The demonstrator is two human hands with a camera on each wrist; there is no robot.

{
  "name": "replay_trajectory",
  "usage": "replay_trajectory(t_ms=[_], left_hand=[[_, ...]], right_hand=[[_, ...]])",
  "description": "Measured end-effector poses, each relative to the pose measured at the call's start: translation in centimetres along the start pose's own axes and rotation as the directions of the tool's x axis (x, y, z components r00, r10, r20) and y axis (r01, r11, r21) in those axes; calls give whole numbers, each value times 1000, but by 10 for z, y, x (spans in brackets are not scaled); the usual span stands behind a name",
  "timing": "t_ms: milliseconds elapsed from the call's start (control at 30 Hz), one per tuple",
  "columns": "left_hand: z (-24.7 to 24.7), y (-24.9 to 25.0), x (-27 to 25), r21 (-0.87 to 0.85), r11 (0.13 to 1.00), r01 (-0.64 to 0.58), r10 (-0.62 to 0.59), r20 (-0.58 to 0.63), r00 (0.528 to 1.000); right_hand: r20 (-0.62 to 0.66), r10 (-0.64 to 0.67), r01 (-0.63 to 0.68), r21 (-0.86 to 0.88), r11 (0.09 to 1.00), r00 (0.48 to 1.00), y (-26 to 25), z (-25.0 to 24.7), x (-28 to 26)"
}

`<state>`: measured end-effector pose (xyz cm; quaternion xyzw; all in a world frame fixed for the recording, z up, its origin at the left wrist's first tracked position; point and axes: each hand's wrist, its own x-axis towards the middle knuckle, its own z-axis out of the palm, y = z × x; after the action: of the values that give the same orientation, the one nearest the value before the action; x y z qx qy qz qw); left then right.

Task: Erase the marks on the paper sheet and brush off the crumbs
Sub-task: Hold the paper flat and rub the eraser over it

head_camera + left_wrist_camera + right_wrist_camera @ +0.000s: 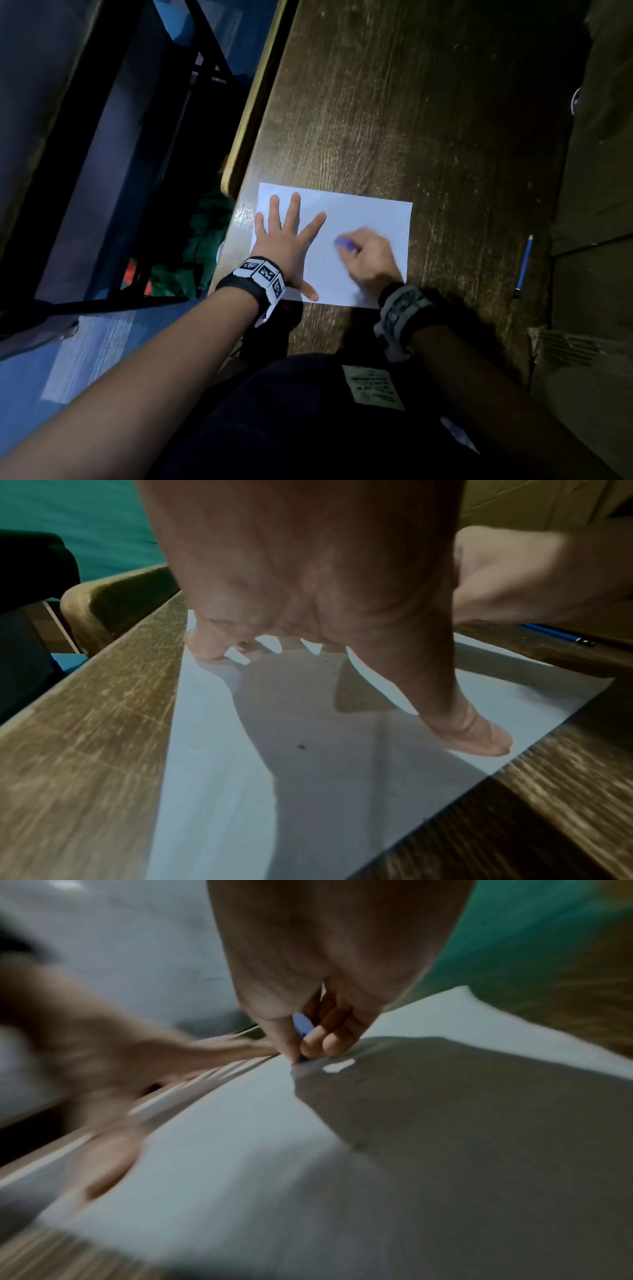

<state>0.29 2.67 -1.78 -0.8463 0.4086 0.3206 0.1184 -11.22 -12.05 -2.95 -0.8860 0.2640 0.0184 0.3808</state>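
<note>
1. My left hand lies flat on the paper sheet, fingers spread and straight, pressing the sheet's left half; I judge this keeps it from sliding or creasing under the rubbing.
2. My right hand pinches a small purple eraser between thumb and curled fingers, its tip on the sheet near the middle.
3. The blur on that hand suggests a rubbing stroke under way.
4. Dark crumbs dot the paper beneath my left palm; brushing is not yet done.
5. The sheet sits at the near left corner of a scratched wooden tabletop. A blue pencil lies well apart on the right. The room is dim.
</note>
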Motion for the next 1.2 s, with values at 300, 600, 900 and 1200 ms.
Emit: replay_trajectory(t_ms=[300,600,900,1200], left_hand=[[2,-1,2,-11,1000,-1,1,-14,1000],[3,-1,2,-13,1000,-1,1,0,1000],[3,-1,1,-9,1000,-3,3,-6,1000],[2,-1,0,1,1000,-3,3,-8,1000]], right_hand=[[79,-277,280,-35,959,958,-7,23,-29],[-250,38,-37,9,999,967,10,9,-14],[-384,266,-247,98,964,884,29,-5,2],[-162,46,-41,35,999,986,10,1,-2]])
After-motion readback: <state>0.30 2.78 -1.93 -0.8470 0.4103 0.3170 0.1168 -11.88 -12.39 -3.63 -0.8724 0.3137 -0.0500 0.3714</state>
